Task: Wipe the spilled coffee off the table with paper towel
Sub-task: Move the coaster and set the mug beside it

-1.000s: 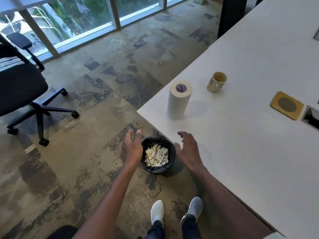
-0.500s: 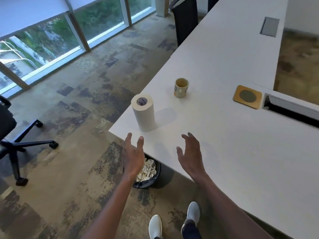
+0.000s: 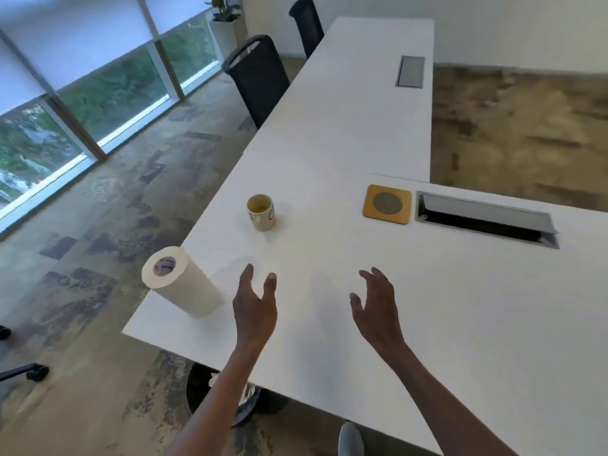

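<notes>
A white paper towel roll [image 3: 182, 281] stands upright near the front left corner of the white table [image 3: 329, 143]. Behind it sits a cream coffee mug [image 3: 261, 212], upright, with a little brown residue inside. No spill shows on the tabletop. My left hand [image 3: 255, 307] hovers above the table just right of the roll, fingers relaxed and empty. My right hand [image 3: 376, 307] hovers further right, also empty with fingers loosely spread. A black bin [image 3: 200, 386] with crumpled paper sits under the table's front edge, partly hidden by my left forearm.
A wooden coaster [image 3: 387, 204] lies to the right of the mug, next to an open cable hatch [image 3: 483, 217]. A second hatch [image 3: 409, 71] is farther back. Two black chairs [image 3: 260, 77] stand along the table's left side. Windows line the left wall.
My view has lifted from the bin on the floor to the tabletop. Both hands have risen from beside the bin to above the table, still empty.
</notes>
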`<state>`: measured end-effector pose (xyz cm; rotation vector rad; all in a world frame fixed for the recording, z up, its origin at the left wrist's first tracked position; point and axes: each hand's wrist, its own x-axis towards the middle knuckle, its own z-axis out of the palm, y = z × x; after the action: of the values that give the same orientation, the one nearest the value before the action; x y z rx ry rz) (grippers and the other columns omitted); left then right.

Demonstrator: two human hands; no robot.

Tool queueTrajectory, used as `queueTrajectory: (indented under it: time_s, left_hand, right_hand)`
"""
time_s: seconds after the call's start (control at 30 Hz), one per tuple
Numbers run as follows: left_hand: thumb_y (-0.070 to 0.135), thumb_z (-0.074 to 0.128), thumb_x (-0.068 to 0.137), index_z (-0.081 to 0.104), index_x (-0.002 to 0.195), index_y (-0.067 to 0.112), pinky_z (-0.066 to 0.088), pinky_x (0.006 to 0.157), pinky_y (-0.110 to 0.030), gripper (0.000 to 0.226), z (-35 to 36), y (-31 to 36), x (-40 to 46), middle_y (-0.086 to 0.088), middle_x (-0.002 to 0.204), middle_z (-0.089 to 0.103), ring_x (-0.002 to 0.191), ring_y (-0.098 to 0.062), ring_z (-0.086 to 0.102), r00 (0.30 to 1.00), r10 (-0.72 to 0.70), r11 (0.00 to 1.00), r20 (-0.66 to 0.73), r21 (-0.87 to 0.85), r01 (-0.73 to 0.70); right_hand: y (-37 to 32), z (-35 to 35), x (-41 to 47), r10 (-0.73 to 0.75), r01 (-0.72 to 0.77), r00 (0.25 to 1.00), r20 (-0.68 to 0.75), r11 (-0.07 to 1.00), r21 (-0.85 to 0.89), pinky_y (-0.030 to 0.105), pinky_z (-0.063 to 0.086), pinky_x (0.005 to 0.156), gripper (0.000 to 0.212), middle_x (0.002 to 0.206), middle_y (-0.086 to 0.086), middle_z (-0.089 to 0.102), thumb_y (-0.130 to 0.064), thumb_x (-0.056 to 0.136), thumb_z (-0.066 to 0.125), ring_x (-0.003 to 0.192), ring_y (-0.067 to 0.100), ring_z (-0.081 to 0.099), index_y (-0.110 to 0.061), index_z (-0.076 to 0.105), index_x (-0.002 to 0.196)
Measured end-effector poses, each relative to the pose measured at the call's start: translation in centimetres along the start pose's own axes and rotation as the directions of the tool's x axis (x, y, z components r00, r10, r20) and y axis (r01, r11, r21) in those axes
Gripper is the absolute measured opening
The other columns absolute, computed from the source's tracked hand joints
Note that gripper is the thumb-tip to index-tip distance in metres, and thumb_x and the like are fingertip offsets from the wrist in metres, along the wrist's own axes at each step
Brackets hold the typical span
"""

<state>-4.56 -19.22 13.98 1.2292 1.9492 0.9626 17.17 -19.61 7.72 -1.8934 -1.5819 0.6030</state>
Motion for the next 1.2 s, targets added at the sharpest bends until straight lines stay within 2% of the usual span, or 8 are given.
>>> queueTrajectory:
  time_s: [0.4, 0.57, 0.73, 0.87, 0.93, 1.0, 1.03, 1.2]
  left_hand:
    - [0.035, 0.047, 0.103, 0.038, 0.151, 0.008, 0.024, 0.117, -0.03, 0.056, 9.3, 5.1, 5.8, -0.006, 0.157, 0.041, 0.147, -0.023, 0.036, 0.992, 0.064, 0.998, 0.111, 0.01, -0.065]
    - [0.033, 0.049, 0.103, 0.042, 0.149, 0.007, 0.03, 0.12, -0.039, 0.053, 12.5, 6.0, 10.5, -0.008, 0.154, 0.046, 0.143, -0.025, 0.042, 0.983, 0.077, 0.997, 0.166, 0.013, -0.08]
    - [0.029, 0.051, 0.102, 0.049, 0.143, 0.005, 0.041, 0.112, -0.044, 0.047, 16.0, 6.8, 15.7, -0.011, 0.144, 0.057, 0.133, -0.026, 0.053, 0.965, 0.13, 0.991, 0.226, -0.001, -0.133]
    - [0.027, 0.051, 0.102, 0.052, 0.141, 0.005, 0.043, 0.111, -0.044, 0.045, 19.0, 7.1, 19.0, -0.009, 0.143, 0.058, 0.132, -0.026, 0.055, 0.94, 0.157, 0.987, 0.304, -0.025, -0.157]
    - [0.024, 0.051, 0.103, 0.053, 0.14, 0.004, 0.043, 0.109, -0.034, 0.043, 20.8, 7.0, 20.5, -0.011, 0.141, 0.059, 0.129, -0.026, 0.057, 0.927, 0.159, 0.985, 0.339, 0.003, -0.17]
    - [0.02, 0.05, 0.103, 0.054, 0.139, 0.002, 0.039, 0.1, -0.022, 0.041, 22.5, 7.0, 21.9, -0.013, 0.139, 0.061, 0.125, -0.027, 0.059, 0.917, 0.159, 0.98, 0.367, 0.052, -0.191]
    - [0.018, 0.05, 0.103, 0.054, 0.139, 0.001, 0.038, 0.097, -0.021, 0.04, 23.4, 7.1, 22.6, -0.014, 0.137, 0.061, 0.123, -0.028, 0.059, 0.913, 0.154, 0.979, 0.379, 0.067, -0.193]
    - [0.012, 0.048, 0.102, 0.054, 0.137, -0.001, 0.042, 0.104, -0.035, 0.038, 28.3, 7.1, 25.4, -0.018, 0.133, 0.063, 0.12, -0.032, 0.06, 0.901, 0.103, 0.983, 0.422, 0.094, -0.156]
  right_hand:
    - [4.9, -3.3, 7.0, 0.102, -0.1, 0.989, -0.111, 0.995, 0.02, 0.04, 0.04, 0.108, 0.047, 0.15, 0.014, 0.036, -0.014, 0.092, 0.06, 0.138, 0.029, 0.033, -0.009, 0.048, 0.136]
    - [6.0, -3.5, 11.1, 0.131, -0.13, 0.981, -0.145, 0.991, 0.017, 0.031, 0.033, 0.107, 0.044, 0.144, 0.012, 0.045, -0.011, 0.091, 0.06, 0.136, 0.028, 0.038, -0.005, 0.05, 0.134]
    - [7.3, -3.7, 16.1, 0.181, -0.178, 0.964, -0.195, 0.983, 0.031, 0.024, 0.034, 0.1, 0.035, 0.129, 0.008, 0.058, -0.009, 0.091, 0.06, 0.124, 0.026, 0.049, -0.005, 0.056, 0.125]
    - [8.8, -3.4, 20.3, 0.249, -0.236, 0.94, -0.234, 0.968, 0.081, 0.042, 0.048, 0.095, 0.03, 0.12, 0.012, 0.063, -0.007, 0.091, 0.061, 0.112, 0.031, 0.058, -0.001, 0.059, 0.12]
    - [9.9, -3.1, 22.5, 0.281, -0.265, 0.928, -0.244, 0.959, 0.097, 0.047, 0.051, 0.092, 0.028, 0.116, 0.014, 0.064, -0.005, 0.091, 0.061, 0.107, 0.033, 0.061, 0.001, 0.06, 0.118]
    - [11.2, -2.9, 24.7, 0.309, -0.294, 0.923, -0.228, 0.951, 0.099, 0.048, 0.051, 0.09, 0.027, 0.115, 0.015, 0.065, -0.005, 0.09, 0.061, 0.104, 0.033, 0.062, 0.001, 0.061, 0.116]
    - [11.8, -2.7, 25.8, 0.325, -0.311, 0.922, -0.213, 0.946, 0.095, 0.048, 0.051, 0.09, 0.026, 0.114, 0.015, 0.065, -0.005, 0.09, 0.061, 0.104, 0.033, 0.062, 0.001, 0.061, 0.116]
    - [15.3, -1.8, 29.9, 0.409, -0.399, 0.902, -0.14, 0.912, 0.099, 0.041, 0.052, 0.09, 0.026, 0.11, 0.018, 0.065, -0.002, 0.091, 0.059, 0.105, 0.034, 0.062, 0.005, 0.061, 0.115]
